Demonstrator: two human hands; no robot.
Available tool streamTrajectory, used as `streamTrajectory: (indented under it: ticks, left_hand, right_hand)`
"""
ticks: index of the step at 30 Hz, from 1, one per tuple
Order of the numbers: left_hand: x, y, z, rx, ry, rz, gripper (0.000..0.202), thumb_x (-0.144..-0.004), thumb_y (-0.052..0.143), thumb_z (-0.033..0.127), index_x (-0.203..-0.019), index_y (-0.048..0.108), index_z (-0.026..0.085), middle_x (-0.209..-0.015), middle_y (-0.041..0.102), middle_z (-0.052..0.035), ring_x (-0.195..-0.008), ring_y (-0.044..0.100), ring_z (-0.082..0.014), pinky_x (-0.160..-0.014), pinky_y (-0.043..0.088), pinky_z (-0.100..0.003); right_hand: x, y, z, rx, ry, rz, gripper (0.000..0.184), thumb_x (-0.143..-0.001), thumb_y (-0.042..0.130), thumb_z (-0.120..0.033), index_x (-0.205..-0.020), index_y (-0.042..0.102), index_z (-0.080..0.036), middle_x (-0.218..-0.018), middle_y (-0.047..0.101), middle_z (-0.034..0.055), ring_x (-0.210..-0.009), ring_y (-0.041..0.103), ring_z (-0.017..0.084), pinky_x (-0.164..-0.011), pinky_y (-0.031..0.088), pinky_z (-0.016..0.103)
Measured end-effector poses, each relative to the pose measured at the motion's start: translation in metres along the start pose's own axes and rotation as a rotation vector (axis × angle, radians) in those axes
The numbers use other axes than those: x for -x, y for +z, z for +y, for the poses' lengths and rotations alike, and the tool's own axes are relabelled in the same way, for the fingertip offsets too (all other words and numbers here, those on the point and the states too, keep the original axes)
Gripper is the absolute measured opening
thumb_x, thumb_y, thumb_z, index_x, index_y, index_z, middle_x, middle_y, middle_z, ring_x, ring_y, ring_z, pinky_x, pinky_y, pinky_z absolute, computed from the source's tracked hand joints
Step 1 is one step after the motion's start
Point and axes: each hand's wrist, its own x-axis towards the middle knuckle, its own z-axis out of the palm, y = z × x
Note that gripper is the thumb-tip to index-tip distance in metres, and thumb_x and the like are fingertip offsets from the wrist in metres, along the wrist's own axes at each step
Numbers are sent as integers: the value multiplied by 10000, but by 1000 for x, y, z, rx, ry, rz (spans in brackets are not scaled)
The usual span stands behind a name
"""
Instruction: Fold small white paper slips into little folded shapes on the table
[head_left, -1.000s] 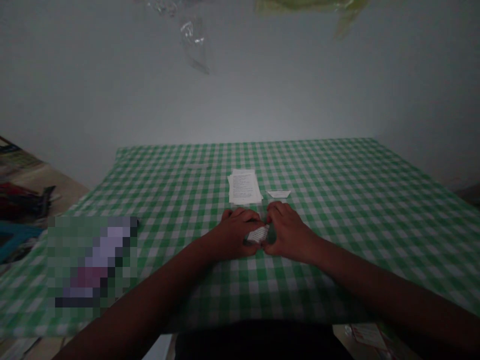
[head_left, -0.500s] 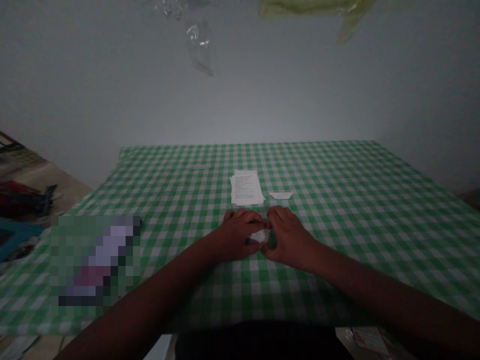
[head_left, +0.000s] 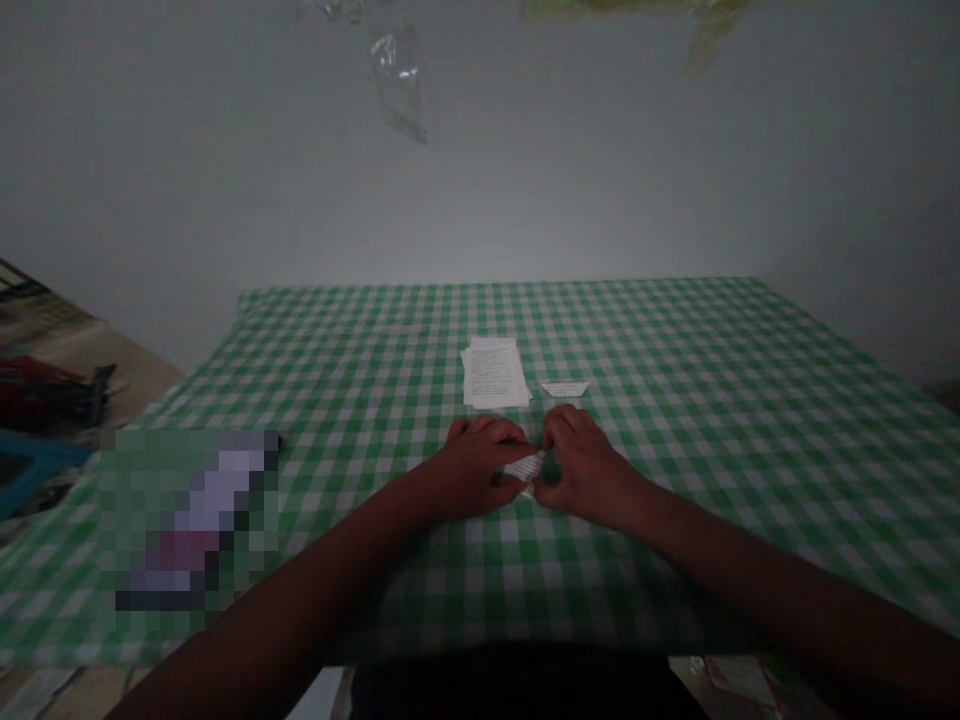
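Note:
My left hand (head_left: pixel 480 467) and my right hand (head_left: pixel 581 467) meet at the middle of a green-and-white gingham tablecloth (head_left: pixel 675 420). Between them, a small printed paper strip (head_left: pixel 523 468) is pinched by the fingers of both hands, and its ends are partly hidden. Just beyond my hands lies a small stack of printed paper sheets (head_left: pixel 496 373). A small white paper piece (head_left: pixel 563 388) rests to its right, a little past my right fingers. Neither is touched.
A pixelated patch (head_left: pixel 187 520) covers part of the cloth's left side. The table meets a pale wall at the back, with clear plastic (head_left: pixel 397 70) hanging above. Red and teal objects (head_left: pixel 45 395) lie beyond the left edge; papers (head_left: pixel 739 680) lie below the front edge.
The paper strip has shifted slightly to the right and tilted between my fingers. My right hand has moved its fingers a little further from the stack's corner.

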Motion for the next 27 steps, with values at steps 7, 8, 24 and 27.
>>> streamTrajectory:
  ticks: [7,8,24,27]
  left_hand:
    - [0,2,-1,-11,-6,-7,458,-837,628,299,-1290,566,319,-1263,561,-31,-1180,461,-266,-963,305,-438]
    - [0,2,-1,-15,-10,-7,463,-836,628,298,-1294,565,318,-1266,559,-34,-1182,458,-269,-964,305,-439]
    - [-1,0,2,-12,-18,9,389,-809,634,285,-1198,619,302,-1228,586,-25,-1155,480,-259,-964,310,-433]
    - [-1,-1,2,-5,-12,1,432,-815,632,285,-1245,598,317,-1220,583,-26,-1147,483,-258,-960,315,-428]
  right_hand:
    - [-17,0,28,42,90,74,353,-626,718,-295,-825,434,-228,-942,483,63,-924,491,263,-801,466,425]
    - [-18,0,30,45,95,80,353,-627,721,-302,-823,436,-230,-944,485,63,-928,493,267,-797,465,429]
    - [6,-3,-13,17,-5,-27,324,-644,706,-281,-835,452,-220,-944,498,66,-922,493,256,-819,463,436]
    - [0,-1,-1,15,7,-2,304,-648,698,-254,-826,453,-223,-930,492,58,-923,493,252,-824,460,427]
